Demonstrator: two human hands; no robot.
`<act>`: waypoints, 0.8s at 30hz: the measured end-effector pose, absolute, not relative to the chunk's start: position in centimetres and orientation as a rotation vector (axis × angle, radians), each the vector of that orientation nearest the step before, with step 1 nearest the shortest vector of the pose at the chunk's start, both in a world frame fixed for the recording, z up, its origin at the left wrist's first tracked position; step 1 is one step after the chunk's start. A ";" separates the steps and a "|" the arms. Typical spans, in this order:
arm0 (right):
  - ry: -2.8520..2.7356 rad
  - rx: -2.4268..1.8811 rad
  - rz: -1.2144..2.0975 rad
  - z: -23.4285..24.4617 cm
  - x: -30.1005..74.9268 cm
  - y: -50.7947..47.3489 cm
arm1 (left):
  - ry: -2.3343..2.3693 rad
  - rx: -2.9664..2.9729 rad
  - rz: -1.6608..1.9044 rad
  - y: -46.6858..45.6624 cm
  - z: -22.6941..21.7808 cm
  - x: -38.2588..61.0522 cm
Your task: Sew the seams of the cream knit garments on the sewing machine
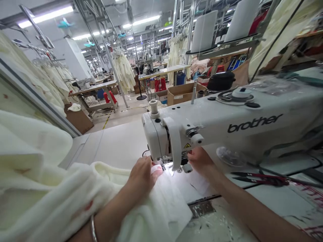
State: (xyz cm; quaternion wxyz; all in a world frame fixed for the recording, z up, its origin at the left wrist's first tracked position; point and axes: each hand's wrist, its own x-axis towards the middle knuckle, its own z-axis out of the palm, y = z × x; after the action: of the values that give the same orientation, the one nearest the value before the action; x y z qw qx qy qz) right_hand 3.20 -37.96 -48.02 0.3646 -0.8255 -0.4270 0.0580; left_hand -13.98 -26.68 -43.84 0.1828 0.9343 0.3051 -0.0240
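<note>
Cloth [156, 208] handling at the lit presser foot [163, 167]

So the cream cloth is lying on the bed of the sewing machine [207, 124], right up at the foot, and hanging down toward the near edge. The left hand [143, 171] is curled just left of the foot and looks to be pinching the cloth between thumb and fingers. The right hand [199, 159] is on the other side of the machine head, fingers bent, but the tips are hidden, so no clue what they've got, if anything.

My two cents: guide lightly with that left pinch, don't tug, and let the machine do the feeding. Fingertips look awfully near the foot, so I'd back them off a touch. Also watch the pale bulk [50, 188] heaped on the left; its weight could drag the edge off line, so give it some slack. Can't say if it's all one piece. Snips [262, 178] are lying off to the right, fine where they are.
</note>
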 end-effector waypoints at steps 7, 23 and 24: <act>-1.384 -1.927 0.037 -45.0 -1.6 -43.2 | 0.745 2.634 -0.331 -28.3 -42.0 -17.6; -1.408 -2.162 0.150 -46.0 -2.7 -38.0 | 0.489 2.610 -0.374 -30.2 -42.3 -18.8; -1.390 -2.156 0.155 -46.0 -2.6 -38.0 | 0.486 2.605 -0.373 -30.2 -42.3 -18.8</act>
State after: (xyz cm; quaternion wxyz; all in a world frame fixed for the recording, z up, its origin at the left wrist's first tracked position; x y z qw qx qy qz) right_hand -2.59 -37.99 -45.98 0.2820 -0.8050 -0.5188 0.0577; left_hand -18.78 -30.17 -42.27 0.2306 0.9472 0.1768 -0.1355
